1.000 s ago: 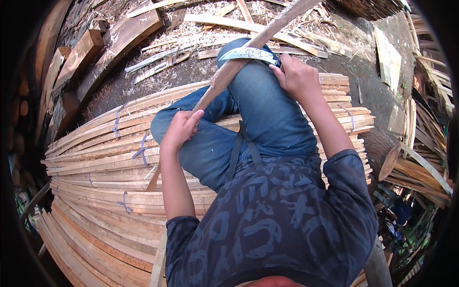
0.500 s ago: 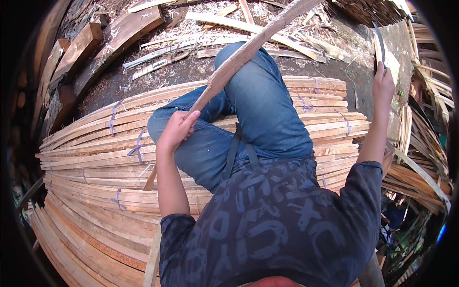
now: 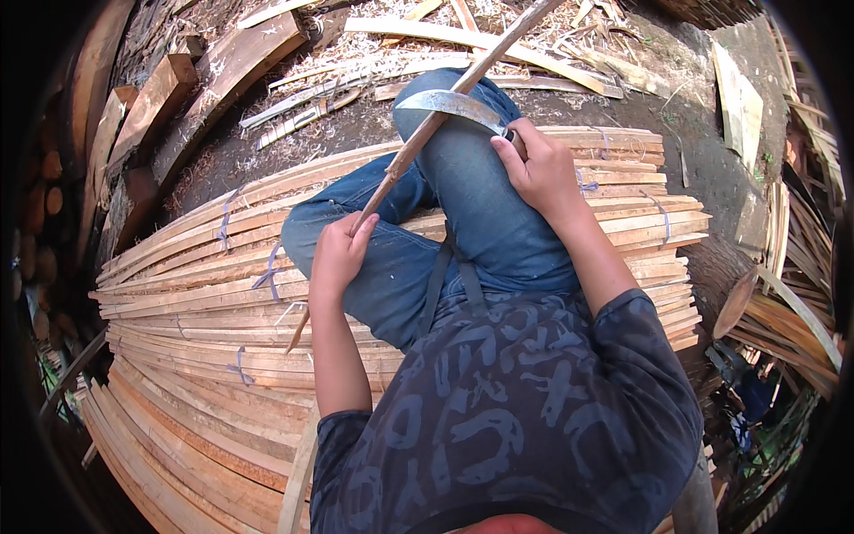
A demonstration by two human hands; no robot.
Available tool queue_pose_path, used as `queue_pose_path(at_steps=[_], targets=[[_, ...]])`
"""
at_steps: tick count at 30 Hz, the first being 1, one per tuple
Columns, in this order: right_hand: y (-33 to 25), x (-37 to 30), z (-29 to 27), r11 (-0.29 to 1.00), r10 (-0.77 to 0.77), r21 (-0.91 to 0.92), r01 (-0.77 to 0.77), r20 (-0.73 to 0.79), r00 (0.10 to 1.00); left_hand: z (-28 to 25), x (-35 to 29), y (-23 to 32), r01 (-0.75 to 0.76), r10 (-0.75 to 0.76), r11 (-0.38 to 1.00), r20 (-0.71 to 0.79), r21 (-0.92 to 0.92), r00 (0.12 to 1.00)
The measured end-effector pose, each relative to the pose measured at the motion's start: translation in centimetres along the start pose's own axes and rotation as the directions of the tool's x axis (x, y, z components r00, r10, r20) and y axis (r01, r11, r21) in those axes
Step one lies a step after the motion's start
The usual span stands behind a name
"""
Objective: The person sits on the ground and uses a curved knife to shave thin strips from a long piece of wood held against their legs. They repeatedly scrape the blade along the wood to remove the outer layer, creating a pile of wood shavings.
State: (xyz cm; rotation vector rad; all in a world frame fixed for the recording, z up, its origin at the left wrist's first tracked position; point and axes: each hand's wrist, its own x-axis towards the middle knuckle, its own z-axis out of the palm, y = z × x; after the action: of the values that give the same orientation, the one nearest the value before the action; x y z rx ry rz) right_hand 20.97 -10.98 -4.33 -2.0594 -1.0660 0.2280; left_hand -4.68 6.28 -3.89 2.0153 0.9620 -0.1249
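My left hand [image 3: 341,252] is wrapped round a long rough wooden stick [image 3: 411,153], which slants from beside my left forearm up over my raised knee to the far edge. In my right hand [image 3: 540,169] is the handle of a sickle-like knife with a curved steel blade [image 3: 455,105]. The blade lies across the stick above the knee, seemingly against it. Part of the handle is hidden by my fingers. Below the left hand the stick's lower end tapers to a point.
I sit on stacked wooden strips [image 3: 205,294] tied in bundles with purple string. Thick timber beams [image 3: 222,84] lie at far left. Shavings and offcuts [image 3: 311,116] cover the ground ahead. A pale wood slab [image 3: 737,105] and piled strips [image 3: 792,334] stand at right.
My right hand has swung the knife in from the far right to the stick over my knee. The stick has turned in my left hand, its narrow side now showing.
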Motion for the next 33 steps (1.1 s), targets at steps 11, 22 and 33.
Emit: queue_pose_path(at_steps=[11,22,33], targets=[[0.8,-0.3,-0.5,0.991,-0.043,-0.128,0.040,-0.018,0.999,0.2,-0.4,1.4,-0.010,0.011,0.997,-0.018,0.081,1.000],[1.6,-1.5,-2.3,0.955,-0.100,-0.281,0.091,-0.019,0.995,-0.5,-1.2,1.7,-0.046,0.038,0.990,0.058,0.135,0.998],[2.1,-2.3,-3.2,0.942,-0.095,-0.328,0.075,-0.045,0.994,-1.4,-1.6,1.6,-0.074,0.061,0.977,0.071,0.202,0.996]])
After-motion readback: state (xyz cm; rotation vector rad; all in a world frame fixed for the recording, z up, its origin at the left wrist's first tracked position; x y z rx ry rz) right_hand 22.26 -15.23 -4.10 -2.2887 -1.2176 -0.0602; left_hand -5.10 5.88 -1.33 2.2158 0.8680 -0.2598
